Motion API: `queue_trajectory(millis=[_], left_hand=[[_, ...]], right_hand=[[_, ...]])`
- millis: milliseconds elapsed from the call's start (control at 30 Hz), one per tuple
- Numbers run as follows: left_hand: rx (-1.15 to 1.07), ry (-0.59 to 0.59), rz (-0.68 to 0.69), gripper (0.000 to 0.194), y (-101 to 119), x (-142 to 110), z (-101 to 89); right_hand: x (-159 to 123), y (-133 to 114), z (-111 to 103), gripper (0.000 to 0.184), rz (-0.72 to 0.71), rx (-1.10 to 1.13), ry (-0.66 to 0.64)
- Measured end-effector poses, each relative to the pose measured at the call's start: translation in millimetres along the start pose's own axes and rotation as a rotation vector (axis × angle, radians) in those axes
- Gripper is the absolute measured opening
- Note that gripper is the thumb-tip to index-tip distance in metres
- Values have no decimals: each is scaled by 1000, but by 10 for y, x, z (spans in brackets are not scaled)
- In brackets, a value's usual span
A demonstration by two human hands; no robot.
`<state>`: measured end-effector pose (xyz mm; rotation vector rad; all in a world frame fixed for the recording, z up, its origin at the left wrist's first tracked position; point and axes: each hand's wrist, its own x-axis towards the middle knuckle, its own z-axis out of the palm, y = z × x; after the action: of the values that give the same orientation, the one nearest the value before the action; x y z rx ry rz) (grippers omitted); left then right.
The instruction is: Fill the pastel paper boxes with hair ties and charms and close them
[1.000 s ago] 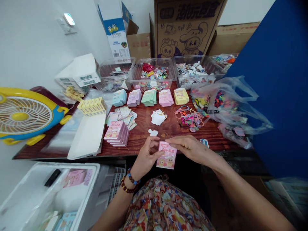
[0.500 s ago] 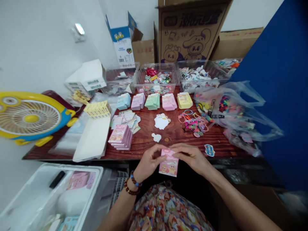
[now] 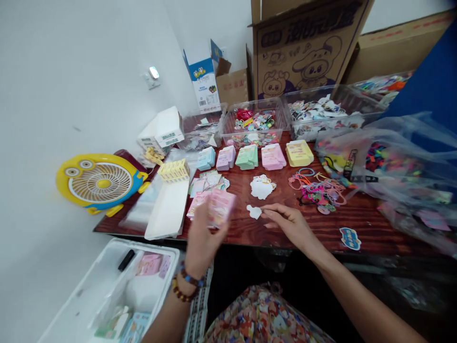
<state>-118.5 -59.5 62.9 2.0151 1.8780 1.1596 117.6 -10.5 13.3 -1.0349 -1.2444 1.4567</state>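
Note:
My left hand (image 3: 204, 238), smeared by motion, grips a small pink box (image 3: 222, 206) with cartoon figures. It is over or beside a stack of similar pink boxes (image 3: 195, 206), which it partly hides. My right hand (image 3: 291, 226) reaches over the table with fingers stretched out. Its fingertips are at the edge of a single white cut-out piece (image 3: 253, 212); I cannot tell whether they touch it. A pile of white cut-outs (image 3: 262, 186) lies just behind. Coloured hair ties (image 3: 319, 189) are heaped to the right, and a blue label (image 3: 350, 238) lies near the front edge.
Folded boxes in blue (image 3: 206, 158), purple (image 3: 225, 158), green (image 3: 247, 157), pink (image 3: 273, 157) and yellow (image 3: 300, 153) form a row. Clear bins (image 3: 253, 138) stand behind. A plastic bag (image 3: 400, 152) is at right, a yellow fan (image 3: 103, 183) at left, a white foam box (image 3: 174, 252) below.
My hands have parted. The left carried the pink box leftward to the stack, and the right moved forward to the single white cut-out. The camera view has shifted left.

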Motion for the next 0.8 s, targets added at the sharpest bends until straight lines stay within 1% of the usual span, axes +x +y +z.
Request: queue_trajectory(millis=[33,67,100,167,200,267,300,400,467,500,567,600,667,733,800], left_hand=[[53,75,-44,71,-122,90,-135],[112,125,-69,70,-244,174,-252],[167,124,-80,71,-361,247,-343],[213,39,-104,68,-559,349,-427],[213,-7,-126,67,-634,376,-423],[194,-82,-162,67,-729,394,-361],[182,-100,-171,68,-753,391,-320],[151,-91,-175,74,-769,374,-241],[147,-80,-190,81,-760,372,-234],[151,-75,-207,85,-755,375,-238],[165,-67,-248,90,-741,381,-246],[174,-67,-265,90,-735,383,-248],[196,-67,-280,90,-728,382,-244],[212,-67,-268,88,-740,372,-237],[208,-52,-274,86,-778,354,-234]], right_hand=[[37,47,-25,37,8,-19,-7],[82,103,-55,37,17,-39,-11],[134,162,-89,36,28,-64,-12],[260,260,-174,35,26,-135,2],[332,285,-231,33,2,-191,16],[494,265,-385,28,-94,-358,72],[583,218,-481,26,-152,-466,113],[901,-25,-775,23,-280,-813,229],[1164,-203,-905,23,-328,-1041,236],[1309,-275,-935,23,-346,-1154,202],[1609,-364,-930,27,-339,-1341,115],[1755,-380,-903,29,-325,-1394,78],[2011,-368,-834,38,-294,-1438,27],[2192,-327,-786,44,-252,-1451,-16],[2293,-292,-784,39,-191,-1468,-61]])
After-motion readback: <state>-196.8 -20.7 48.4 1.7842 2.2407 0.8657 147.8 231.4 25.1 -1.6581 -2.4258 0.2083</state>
